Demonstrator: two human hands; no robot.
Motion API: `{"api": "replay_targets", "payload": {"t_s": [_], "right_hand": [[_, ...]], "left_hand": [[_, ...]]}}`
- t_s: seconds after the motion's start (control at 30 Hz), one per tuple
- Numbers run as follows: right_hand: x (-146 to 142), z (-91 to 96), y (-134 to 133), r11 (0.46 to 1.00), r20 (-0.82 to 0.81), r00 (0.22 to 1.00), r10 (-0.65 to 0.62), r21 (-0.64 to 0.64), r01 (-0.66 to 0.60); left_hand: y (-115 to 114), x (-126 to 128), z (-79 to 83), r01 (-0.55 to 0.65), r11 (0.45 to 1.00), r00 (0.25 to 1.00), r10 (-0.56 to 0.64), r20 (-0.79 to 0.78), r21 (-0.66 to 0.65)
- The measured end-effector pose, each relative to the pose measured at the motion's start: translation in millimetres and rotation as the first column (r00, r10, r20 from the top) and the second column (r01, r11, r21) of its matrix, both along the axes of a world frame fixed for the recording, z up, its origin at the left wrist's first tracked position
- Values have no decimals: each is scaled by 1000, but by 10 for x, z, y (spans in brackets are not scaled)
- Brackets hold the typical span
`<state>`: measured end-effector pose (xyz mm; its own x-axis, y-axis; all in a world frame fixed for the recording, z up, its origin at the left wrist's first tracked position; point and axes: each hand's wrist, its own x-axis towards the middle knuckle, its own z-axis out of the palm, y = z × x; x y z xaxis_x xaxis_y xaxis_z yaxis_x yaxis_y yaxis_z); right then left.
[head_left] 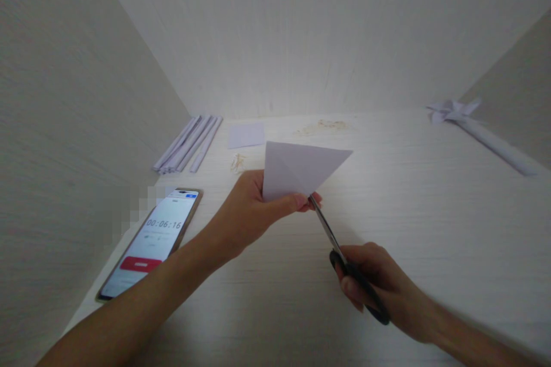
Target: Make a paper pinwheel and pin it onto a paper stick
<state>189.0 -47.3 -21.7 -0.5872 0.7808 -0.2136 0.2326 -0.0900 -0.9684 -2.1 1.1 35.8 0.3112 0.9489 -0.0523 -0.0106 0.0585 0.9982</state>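
Note:
A white sheet of paper [297, 169], with a crease across it and a point at its right, is held up above the table. My left hand [262, 200] is closed on its lower edge, thumb in front and fingers mostly behind. Black-handled scissors [329, 226] are in my right hand [379, 281], with the fingers in the handle loops. The blade tips reach the paper's lower edge, close to my left thumb. Whether the blades are apart at the tip is too small to tell.
Several rolled paper tubes [189, 143] lie at the back left, beside a flat paper square [247, 135]. Rubber bands [237, 163] lie near it, more [331, 124] farther back. A phone [155, 241] showing a timer lies left. A paper tube with folded strips [486, 135] lies right.

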Motion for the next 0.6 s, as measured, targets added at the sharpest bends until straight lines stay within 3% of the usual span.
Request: {"api": "replay_targets", "payload": {"t_s": [0.6], "right_hand": [[-19,25,-20,1000,-34,999,0,-11,0]], "left_hand": [[-31,29,24,-53,998,998,52,-26,-26]]}}
